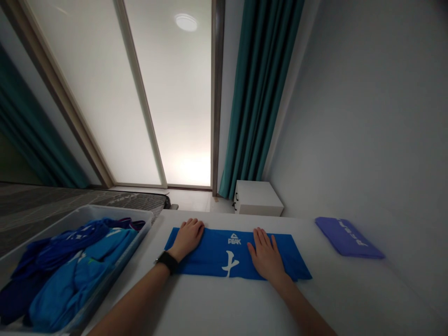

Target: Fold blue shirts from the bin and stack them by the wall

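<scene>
A blue shirt (pixel 217 254) with white PEAK lettering lies folded into a long flat strip on the white table (pixel 217 308). My left hand (pixel 189 237) rests on its left part, fingers together near the far edge and slightly curled, palm down. A dark watch band circles that wrist. On the right part of the cloth lies my right hand (pixel 266 256), flat with the thumb spread away from the fingers. Neither hand visibly grips the fabric. A folded purple garment (pixel 348 237) with white lettering sits farther right, apart from both hands.
At the left stands a clear plastic bin (pixel 142 213) with several crumpled blue garments (pixel 80 266). Past the table's far edge is a small white cabinet (pixel 259 196). A wall (pixel 378 116) borders the right side. Teal curtains (pixel 262 93) hang beside frosted sliding doors (pixel 175 93).
</scene>
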A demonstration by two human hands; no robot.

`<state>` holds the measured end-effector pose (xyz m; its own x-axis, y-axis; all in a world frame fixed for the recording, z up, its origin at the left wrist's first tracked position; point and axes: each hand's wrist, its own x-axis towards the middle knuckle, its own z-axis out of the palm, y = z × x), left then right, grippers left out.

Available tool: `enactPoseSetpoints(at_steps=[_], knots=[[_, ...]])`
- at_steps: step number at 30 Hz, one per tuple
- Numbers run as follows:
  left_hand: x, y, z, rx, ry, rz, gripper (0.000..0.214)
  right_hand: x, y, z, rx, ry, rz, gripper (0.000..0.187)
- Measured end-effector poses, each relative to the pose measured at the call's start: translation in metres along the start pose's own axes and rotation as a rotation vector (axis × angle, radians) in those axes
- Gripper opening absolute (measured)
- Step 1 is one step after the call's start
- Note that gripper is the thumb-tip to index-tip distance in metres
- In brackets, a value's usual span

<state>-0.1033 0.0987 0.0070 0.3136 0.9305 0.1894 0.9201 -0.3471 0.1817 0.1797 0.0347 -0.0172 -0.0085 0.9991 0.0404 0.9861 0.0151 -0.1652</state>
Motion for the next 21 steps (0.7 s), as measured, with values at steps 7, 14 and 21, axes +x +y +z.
enactPoseSetpoints(at_steps=[7,14,21], knots=[[-0.003,-0.015,-0.004,-0.007,-0.015,-0.103,0.025,0.005,0.035,0.003,-0.021,0.022,0.038,0.058],[-0.01,-0.016,-0.002,0.027,0.039,-0.037,0.026,0.004,0.033,0.001,-0.053,0.001,0.041,0.06],[-0.032,-0.03,-0.005,-0.021,-0.035,0.213,0.052,0.004,0.033,0.002,-0.069,-0.005,0.036,0.063]])
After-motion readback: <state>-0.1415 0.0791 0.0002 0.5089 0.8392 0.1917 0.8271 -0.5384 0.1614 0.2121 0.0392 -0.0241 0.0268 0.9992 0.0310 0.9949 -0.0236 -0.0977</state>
